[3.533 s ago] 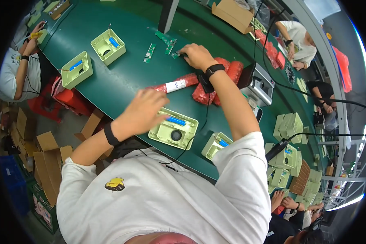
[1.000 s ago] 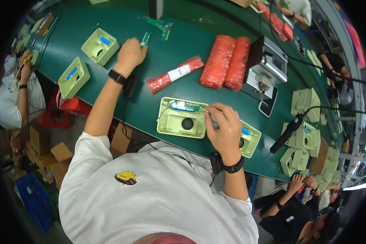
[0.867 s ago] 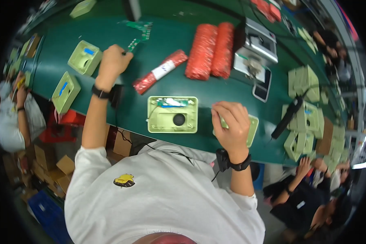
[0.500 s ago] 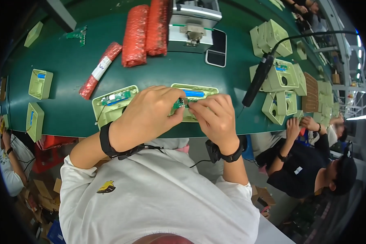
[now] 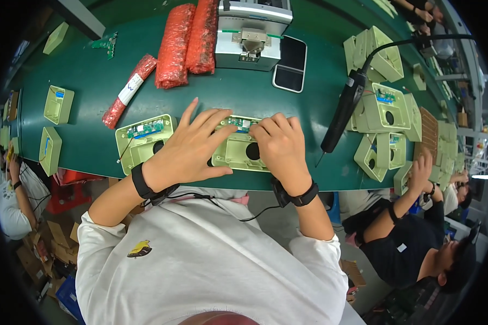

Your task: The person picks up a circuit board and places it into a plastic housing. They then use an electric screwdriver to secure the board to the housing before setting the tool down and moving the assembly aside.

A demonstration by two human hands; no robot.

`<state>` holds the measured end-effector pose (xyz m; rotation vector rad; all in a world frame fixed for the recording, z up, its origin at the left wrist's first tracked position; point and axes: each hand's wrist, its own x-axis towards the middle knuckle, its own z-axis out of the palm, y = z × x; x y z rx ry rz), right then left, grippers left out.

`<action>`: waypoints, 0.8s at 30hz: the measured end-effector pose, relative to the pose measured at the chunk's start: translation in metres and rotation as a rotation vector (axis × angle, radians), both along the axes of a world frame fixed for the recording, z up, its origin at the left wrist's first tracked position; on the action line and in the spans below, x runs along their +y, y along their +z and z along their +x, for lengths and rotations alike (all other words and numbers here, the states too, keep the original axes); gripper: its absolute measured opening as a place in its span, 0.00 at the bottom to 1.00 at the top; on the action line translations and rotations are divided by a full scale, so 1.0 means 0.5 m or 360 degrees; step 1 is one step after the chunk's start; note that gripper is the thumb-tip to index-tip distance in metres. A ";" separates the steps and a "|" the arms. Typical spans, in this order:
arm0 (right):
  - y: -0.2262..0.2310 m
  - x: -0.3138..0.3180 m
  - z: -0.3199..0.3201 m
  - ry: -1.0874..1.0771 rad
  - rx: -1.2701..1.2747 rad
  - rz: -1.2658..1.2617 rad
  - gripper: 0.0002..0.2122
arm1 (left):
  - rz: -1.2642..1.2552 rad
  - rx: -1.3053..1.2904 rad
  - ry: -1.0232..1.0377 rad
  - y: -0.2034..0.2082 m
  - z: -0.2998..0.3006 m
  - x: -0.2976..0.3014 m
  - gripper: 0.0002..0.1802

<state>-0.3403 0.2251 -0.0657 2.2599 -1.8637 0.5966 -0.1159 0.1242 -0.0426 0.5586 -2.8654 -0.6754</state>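
A pale green plastic housing (image 5: 231, 152) lies on the bench in front of me, with a round dark opening in its floor. Along its far side sits a small green circuit board (image 5: 239, 124). My left hand (image 5: 188, 144) is open, fingers spread over the housing's left side, a fingertip at the board's left end. At the board's right end, my right hand (image 5: 283, 147) has its fingers bent together on it; the fingertips are partly hidden. Left of these, a second pale green housing (image 5: 137, 155) holds another circuit board (image 5: 146, 129) with a thin red wire.
A black electric screwdriver (image 5: 344, 111) hangs to the right, its tip near the bench. Behind are red bubble-wrap rolls (image 5: 174, 46), a metal machine (image 5: 248, 50) and a black scale (image 5: 290, 65). Stacked housings (image 5: 383, 111) stand right, near a co-worker's hand (image 5: 421, 172).
The circuit board, held between both hands before, is now down in the housing, covering the blue part. My left hand has opened and spread. The co-worker's hand at right has risen.
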 end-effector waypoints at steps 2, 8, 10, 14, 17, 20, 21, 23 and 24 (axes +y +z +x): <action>-0.008 0.001 0.002 -0.0046 -0.0051 -0.0008 0.04 | -0.0022 -0.0006 -0.0015 -0.001 0.004 0.001 0.45; 0.011 -0.002 0.005 -0.0122 -0.0127 -0.0071 0.04 | -0.0080 -0.0002 -0.0013 -0.003 -0.001 0.001 0.43; 0.032 -0.004 -0.001 -0.0182 -0.0291 -0.0249 0.05 | -0.0098 -0.0004 -0.0001 -0.004 -0.002 -0.003 0.42; 0.059 0.045 -0.094 -0.1394 0.0164 -0.0912 0.13 | -0.0094 0.0026 0.0014 -0.001 0.003 -0.013 0.42; 0.044 0.069 -0.115 -0.1567 -0.0413 -0.0393 0.16 | -0.0151 0.0004 0.0042 0.000 0.008 -0.033 0.41; 0.010 0.064 -0.134 -0.1529 -0.0903 -0.0106 0.18 | -0.0152 0.0057 0.0114 -0.008 0.013 -0.051 0.41; 0.008 0.050 -0.137 -0.1421 -0.1111 -0.0077 0.19 | -0.0155 0.0077 0.0155 -0.009 0.015 -0.053 0.41; 0.017 0.037 -0.145 -0.1281 -0.1299 -0.0043 0.20 | -0.0134 0.0091 0.0177 -0.011 0.020 -0.055 0.41; 0.032 0.037 -0.148 -0.1000 -0.1588 -0.0164 0.19 | -0.0116 0.0087 0.0182 -0.012 0.023 -0.055 0.41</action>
